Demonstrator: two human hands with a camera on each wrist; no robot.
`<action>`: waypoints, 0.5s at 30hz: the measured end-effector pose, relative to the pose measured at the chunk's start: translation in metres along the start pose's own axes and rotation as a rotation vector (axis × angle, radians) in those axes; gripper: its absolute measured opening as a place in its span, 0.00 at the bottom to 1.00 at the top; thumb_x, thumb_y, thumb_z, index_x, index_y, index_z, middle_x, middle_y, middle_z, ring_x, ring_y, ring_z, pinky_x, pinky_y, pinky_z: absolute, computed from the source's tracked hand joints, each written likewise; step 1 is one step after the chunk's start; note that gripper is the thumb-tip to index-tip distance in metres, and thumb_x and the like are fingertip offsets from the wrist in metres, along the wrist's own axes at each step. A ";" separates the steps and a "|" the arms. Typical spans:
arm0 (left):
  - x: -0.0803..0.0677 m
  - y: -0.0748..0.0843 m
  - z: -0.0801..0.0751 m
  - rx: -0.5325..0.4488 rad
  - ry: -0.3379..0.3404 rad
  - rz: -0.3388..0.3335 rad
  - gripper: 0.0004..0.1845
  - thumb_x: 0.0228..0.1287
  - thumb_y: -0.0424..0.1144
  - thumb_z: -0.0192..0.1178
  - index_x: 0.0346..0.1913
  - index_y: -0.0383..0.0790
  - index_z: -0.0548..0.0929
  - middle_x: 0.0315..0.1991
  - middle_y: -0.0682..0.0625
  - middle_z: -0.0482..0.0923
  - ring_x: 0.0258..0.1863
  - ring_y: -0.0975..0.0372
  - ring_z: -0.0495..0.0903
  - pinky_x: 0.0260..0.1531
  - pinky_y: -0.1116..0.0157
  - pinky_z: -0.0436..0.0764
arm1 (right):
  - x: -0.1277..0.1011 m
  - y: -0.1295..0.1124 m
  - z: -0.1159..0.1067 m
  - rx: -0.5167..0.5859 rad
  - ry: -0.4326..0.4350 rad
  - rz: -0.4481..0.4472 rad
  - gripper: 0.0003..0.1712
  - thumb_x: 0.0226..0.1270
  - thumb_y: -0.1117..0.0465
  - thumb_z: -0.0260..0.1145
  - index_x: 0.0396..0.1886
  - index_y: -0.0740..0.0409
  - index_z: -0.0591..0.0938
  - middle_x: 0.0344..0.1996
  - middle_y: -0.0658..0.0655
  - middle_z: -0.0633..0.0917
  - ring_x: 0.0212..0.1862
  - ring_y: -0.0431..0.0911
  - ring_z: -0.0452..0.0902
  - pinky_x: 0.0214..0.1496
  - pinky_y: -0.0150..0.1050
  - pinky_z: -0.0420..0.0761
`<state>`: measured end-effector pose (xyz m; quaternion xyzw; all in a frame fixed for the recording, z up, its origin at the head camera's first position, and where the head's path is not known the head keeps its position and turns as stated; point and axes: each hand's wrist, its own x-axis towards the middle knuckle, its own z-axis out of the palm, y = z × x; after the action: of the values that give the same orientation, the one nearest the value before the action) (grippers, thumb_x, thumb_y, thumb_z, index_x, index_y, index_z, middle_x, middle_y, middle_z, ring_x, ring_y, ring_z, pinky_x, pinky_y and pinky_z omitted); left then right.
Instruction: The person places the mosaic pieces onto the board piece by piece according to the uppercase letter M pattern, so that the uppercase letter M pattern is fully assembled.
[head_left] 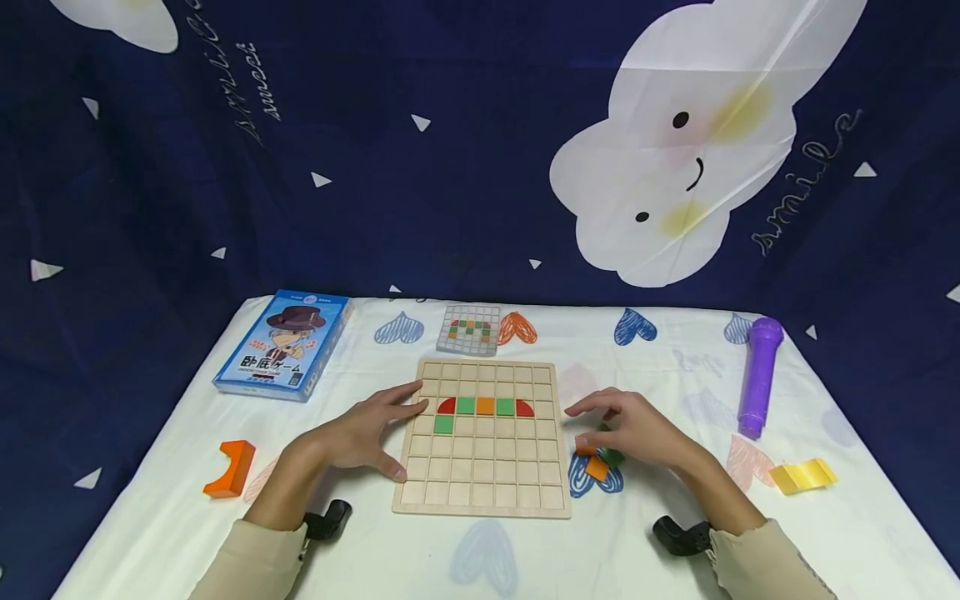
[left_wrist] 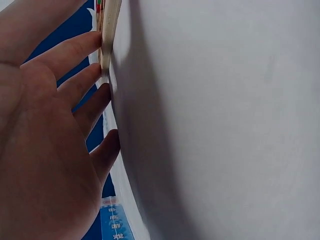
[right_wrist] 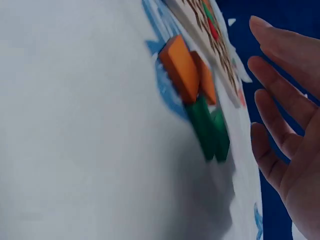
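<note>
A wooden grid board (head_left: pixel 483 471) lies flat on the cloth. Set in one of its upper rows are a red rounded piece (head_left: pixel 447 406), a green square, an orange square (head_left: pixel 486 406), another green square and a second red rounded piece (head_left: pixel 525 407). One more green square (head_left: pixel 443 424) sits below the left red piece. My left hand (head_left: pixel 363 429) touches the board's left edge with fingers spread. Over loose orange blocks (right_wrist: pixel 181 67) and green blocks (right_wrist: pixel 200 125) at the board's right hovers my right hand (head_left: pixel 633 427), fingers loosely bent and apart from them in the right wrist view.
Behind the board lies a small pattern card or tile (head_left: pixel 468 331) with a coloured grid. A blue game box (head_left: pixel 285 346) and an orange notched block (head_left: pixel 229 469) are on the left. To the right are a purple cylindrical object (head_left: pixel 759 379) and a yellow piece (head_left: pixel 804 477).
</note>
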<state>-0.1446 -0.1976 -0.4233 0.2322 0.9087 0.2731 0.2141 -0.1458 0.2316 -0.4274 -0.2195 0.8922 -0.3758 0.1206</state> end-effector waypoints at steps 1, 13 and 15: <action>0.000 0.000 0.000 0.003 0.001 0.001 0.57 0.41 0.52 0.83 0.77 0.43 0.67 0.84 0.45 0.48 0.82 0.40 0.49 0.73 0.30 0.57 | -0.003 0.002 -0.001 -0.001 -0.004 -0.006 0.21 0.58 0.50 0.78 0.52 0.46 0.89 0.51 0.46 0.90 0.51 0.44 0.81 0.52 0.33 0.81; -0.001 0.001 0.000 -0.001 0.003 0.005 0.57 0.41 0.52 0.82 0.77 0.41 0.67 0.84 0.44 0.48 0.82 0.39 0.49 0.72 0.29 0.56 | -0.017 0.020 0.007 0.086 -0.026 -0.074 0.22 0.57 0.54 0.79 0.52 0.45 0.88 0.52 0.46 0.90 0.56 0.35 0.80 0.63 0.24 0.72; -0.001 0.002 0.000 -0.005 0.003 0.008 0.57 0.41 0.52 0.82 0.77 0.41 0.67 0.84 0.43 0.48 0.82 0.39 0.49 0.72 0.29 0.56 | -0.017 0.021 0.007 0.075 -0.028 -0.070 0.22 0.57 0.53 0.79 0.52 0.44 0.88 0.52 0.45 0.89 0.57 0.35 0.80 0.64 0.24 0.72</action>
<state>-0.1434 -0.1973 -0.4217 0.2351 0.9073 0.2764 0.2122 -0.1348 0.2486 -0.4467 -0.2513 0.8675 -0.4098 0.1277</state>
